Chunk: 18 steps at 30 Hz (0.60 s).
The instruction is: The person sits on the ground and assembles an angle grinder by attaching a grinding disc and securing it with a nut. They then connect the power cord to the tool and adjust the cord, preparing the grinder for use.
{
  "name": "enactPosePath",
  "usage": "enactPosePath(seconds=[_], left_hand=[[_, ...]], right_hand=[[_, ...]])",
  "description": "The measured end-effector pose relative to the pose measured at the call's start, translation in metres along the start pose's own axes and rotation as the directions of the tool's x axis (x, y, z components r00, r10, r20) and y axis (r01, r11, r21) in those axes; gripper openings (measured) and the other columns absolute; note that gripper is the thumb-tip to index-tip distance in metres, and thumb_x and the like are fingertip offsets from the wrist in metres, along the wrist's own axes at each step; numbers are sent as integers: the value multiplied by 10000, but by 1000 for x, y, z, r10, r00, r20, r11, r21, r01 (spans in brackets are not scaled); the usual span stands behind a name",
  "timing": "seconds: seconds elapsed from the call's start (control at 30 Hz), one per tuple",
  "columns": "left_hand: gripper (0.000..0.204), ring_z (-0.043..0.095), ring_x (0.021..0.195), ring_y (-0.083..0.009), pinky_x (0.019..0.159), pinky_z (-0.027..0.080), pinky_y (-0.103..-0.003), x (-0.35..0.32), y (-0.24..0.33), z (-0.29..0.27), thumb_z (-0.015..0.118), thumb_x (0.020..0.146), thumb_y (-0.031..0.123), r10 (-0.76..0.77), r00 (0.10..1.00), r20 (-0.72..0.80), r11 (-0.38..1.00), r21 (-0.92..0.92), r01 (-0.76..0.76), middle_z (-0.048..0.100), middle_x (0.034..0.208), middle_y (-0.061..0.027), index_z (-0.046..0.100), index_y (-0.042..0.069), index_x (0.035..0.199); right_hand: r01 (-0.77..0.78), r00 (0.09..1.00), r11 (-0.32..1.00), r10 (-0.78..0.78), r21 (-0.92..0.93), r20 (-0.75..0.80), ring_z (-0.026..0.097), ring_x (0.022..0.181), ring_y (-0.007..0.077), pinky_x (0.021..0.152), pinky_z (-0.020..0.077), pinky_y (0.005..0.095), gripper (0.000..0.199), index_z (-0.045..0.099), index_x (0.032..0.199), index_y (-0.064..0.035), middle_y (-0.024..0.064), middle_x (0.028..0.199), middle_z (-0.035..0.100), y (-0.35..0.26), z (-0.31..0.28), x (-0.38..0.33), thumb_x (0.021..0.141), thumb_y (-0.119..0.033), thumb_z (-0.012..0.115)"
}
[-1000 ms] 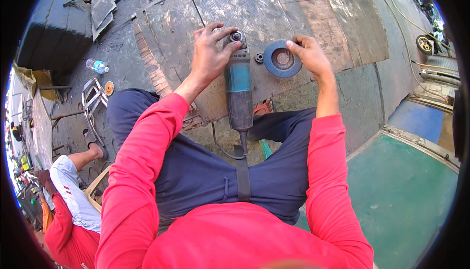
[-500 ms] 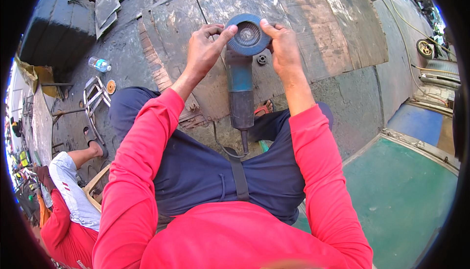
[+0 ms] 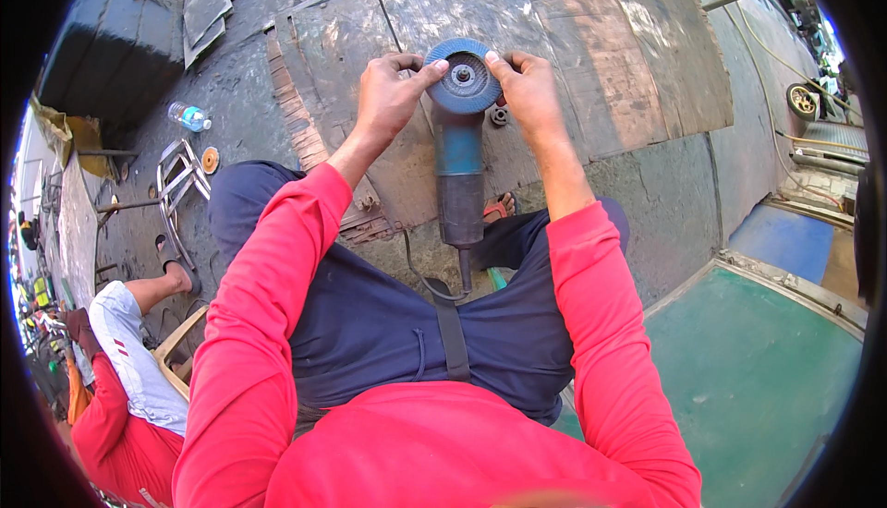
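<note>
An angle grinder [image 3: 459, 152] with a blue and black body lies on the boards between my legs, its head pointing away from me. Over its head is a round blue-grey flap disc [image 3: 464, 101], with the grinder's spindle showing in the disc's centre hole. My left hand [image 3: 393, 92] pinches the disc's left rim between thumb and fingers. On the opposite rim, my right hand [image 3: 529, 92] grips with its thumb on top; its fingertips are partly hidden. A small dark locking nut [image 3: 500, 116] rests on the board just right of the grinder head.
Worn plywood sheets [image 3: 591, 55] cover the ground ahead. To the left are a plastic bottle [image 3: 189, 117], a metal frame [image 3: 180, 175] and a small round disc [image 3: 211, 159]. Another person in red [image 3: 129, 416] sits at lower left. A green panel [image 3: 748, 360] stands at right.
Both hands have brought the flap disc slightly lower in the picture, onto the grinder head. The spindle now shows through its centre hole, where it did not before.
</note>
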<state>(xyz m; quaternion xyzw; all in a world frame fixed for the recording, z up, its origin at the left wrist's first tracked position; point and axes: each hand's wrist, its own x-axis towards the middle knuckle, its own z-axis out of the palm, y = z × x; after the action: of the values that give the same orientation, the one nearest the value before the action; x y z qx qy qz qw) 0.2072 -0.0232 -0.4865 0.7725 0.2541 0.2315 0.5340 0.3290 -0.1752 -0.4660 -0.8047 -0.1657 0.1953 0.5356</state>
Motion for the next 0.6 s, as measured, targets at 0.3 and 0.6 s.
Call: enactPosePath(seconds=[0.3,0.6], left_hand=[[407,586,718,-97,674,475,-274,1,8,-1,771,818,335,-79,994,79,996,35,76,680,751,-60,723,-63,890],[480,690,724,-260,679,518,-388,-3,12,1,785,752,388,49,999,-14,996,74,-48,680,762,-245,718,-75,857]], right_hand=[[-60,997,998,60,-2,58,493,538,74,485,393,258,292,690,837,3,1,655,589,-2,-1,-1,940,-263,630],[28,992,995,-16,-96,122,506,599,99,523,421,276,421,670,858,8,19,675,553,9,-12,4,928,-402,611]])
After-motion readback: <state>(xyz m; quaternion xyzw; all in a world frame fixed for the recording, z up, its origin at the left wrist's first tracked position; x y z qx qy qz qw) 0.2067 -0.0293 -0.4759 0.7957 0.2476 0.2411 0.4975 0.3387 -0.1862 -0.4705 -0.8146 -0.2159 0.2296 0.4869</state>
